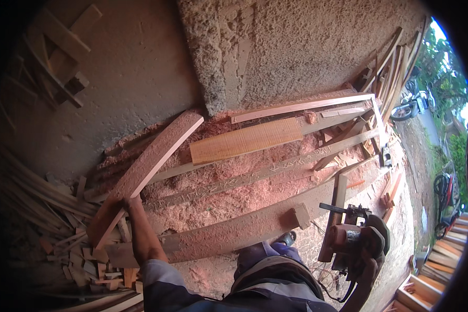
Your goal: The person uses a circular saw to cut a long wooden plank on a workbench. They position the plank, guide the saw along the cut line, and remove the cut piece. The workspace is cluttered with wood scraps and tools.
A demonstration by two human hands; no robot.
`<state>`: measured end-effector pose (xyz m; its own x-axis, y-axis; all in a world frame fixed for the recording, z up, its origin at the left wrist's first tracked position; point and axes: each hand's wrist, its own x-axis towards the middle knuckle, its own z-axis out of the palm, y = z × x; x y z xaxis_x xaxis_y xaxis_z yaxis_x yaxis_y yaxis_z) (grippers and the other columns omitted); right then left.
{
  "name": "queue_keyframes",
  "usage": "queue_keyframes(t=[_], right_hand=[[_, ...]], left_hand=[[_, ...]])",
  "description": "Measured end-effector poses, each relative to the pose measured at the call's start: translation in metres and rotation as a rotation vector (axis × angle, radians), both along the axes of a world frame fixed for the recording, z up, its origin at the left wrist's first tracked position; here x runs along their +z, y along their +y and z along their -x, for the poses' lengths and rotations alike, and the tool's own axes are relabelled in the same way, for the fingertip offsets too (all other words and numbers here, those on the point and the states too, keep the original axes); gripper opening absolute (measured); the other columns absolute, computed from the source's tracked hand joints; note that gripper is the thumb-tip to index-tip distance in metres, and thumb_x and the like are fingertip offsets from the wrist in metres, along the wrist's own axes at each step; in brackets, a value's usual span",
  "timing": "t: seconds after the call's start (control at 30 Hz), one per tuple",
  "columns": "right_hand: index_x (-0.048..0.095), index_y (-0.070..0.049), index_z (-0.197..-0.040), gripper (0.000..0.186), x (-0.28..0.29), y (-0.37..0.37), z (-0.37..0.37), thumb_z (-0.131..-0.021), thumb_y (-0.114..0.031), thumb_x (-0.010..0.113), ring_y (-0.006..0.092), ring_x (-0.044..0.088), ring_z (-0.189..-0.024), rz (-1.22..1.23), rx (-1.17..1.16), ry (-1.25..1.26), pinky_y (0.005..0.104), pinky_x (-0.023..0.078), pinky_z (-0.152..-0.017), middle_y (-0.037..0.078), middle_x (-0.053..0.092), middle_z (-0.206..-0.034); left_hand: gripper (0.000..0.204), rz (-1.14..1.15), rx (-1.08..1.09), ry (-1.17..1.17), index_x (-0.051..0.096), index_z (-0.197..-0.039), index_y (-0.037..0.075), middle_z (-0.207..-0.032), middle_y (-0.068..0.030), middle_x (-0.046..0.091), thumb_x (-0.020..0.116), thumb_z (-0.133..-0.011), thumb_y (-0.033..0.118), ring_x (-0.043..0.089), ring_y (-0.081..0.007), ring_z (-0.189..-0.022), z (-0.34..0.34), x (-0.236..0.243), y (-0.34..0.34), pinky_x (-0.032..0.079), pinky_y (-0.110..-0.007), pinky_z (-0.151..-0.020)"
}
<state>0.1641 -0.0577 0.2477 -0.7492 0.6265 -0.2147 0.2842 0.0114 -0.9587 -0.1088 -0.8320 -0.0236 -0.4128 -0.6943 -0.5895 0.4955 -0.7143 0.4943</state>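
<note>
At the left, my left hand (pixel 133 204) grips the lower edge of a long plank (pixel 161 151), its fingers partly hidden behind the wood. The plank lies slantwise across other boards, with reddish dust on its face and a pale cut edge. On the right, my right hand (pixel 372 257) is closed around a dark corded power tool (pixel 348 236) that looks like a circular saw. A flat bar (pixel 338 195) sticks out from the tool. It is held over the shavings beside a long curved board (pixel 234 229); its blade does not show.
A shorter orange-brown board (pixel 244 140) lies across the bench boards among reddish shavings. A small wood block (pixel 296 216) rests on the curved board. Offcuts (pixel 96 268) pile up at lower left. A rough wall (pixel 307 47) rises behind. Motorbikes (pixel 413 106) stand outside at right.
</note>
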Motion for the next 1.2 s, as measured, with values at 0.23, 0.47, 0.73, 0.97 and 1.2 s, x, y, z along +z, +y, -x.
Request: queue_keyframes(t=[0.23,0.47,0.73,0.97,1.2], right_hand=[[0.067,0.001,-0.120,0.042,0.022,-0.057,0.046,-0.081,-0.014,0.071,0.0069,0.058,-0.055,-0.073,-0.038,-0.006,0.0244,0.046,-0.048,0.001,0.065,-0.076],[0.067,0.001,-0.123,0.041,0.045,-0.075,0.072,-0.084,-0.012,0.069,0.0056,0.056,-0.053,-0.158,0.025,-0.083,0.0234,0.044,-0.047,-0.001,0.064,-0.073],[0.066,0.002,-0.124,0.044,0.039,-0.087,0.091,-0.083,-0.010,0.069,0.0051,0.055,-0.053,-0.112,0.063,-0.087,0.0233,0.043,-0.048,-0.001,0.065,-0.075],[0.066,0.001,-0.126,0.048,0.030,-0.079,0.089,-0.079,-0.005,0.069,0.0097,0.067,-0.078,-0.072,0.092,-0.059,0.0270,0.055,-0.069,0.006,0.072,-0.099],[0.067,-0.001,-0.126,0.052,0.023,-0.047,0.071,-0.074,-0.003,0.070,0.0113,0.067,-0.088,-0.073,0.010,-0.121,0.0283,0.055,-0.078,0.004,0.072,-0.107]], left_hand=[[0.042,-0.071,-0.012,-0.242,0.062,-0.128,0.000,-0.128,-0.0099,0.069,0.056,-0.102,0.032,0.067,-0.0280,-0.117,0.013,-0.071,-0.055,0.058,-0.049,-0.096],[0.040,0.073,-0.003,-0.155,0.062,-0.133,0.001,-0.139,-0.0143,0.063,0.057,-0.099,0.021,0.061,-0.0325,-0.127,0.023,-0.108,-0.095,0.050,-0.050,-0.109],[0.047,-0.095,-0.319,-0.285,0.056,-0.142,0.011,-0.149,-0.0079,0.055,0.053,-0.102,0.036,0.048,-0.0292,-0.139,0.076,-0.072,-0.104,0.040,-0.054,-0.115],[0.060,0.113,-0.176,-0.687,0.047,-0.145,0.001,-0.154,-0.0192,0.045,0.057,-0.102,0.041,0.046,-0.0329,-0.140,0.096,-0.025,-0.021,0.042,-0.047,-0.115],[0.059,0.900,-0.023,-0.963,0.047,-0.143,-0.003,-0.151,-0.0237,0.045,0.059,-0.102,0.038,0.046,-0.0325,-0.139,0.108,0.015,0.086,0.043,-0.045,-0.113]])
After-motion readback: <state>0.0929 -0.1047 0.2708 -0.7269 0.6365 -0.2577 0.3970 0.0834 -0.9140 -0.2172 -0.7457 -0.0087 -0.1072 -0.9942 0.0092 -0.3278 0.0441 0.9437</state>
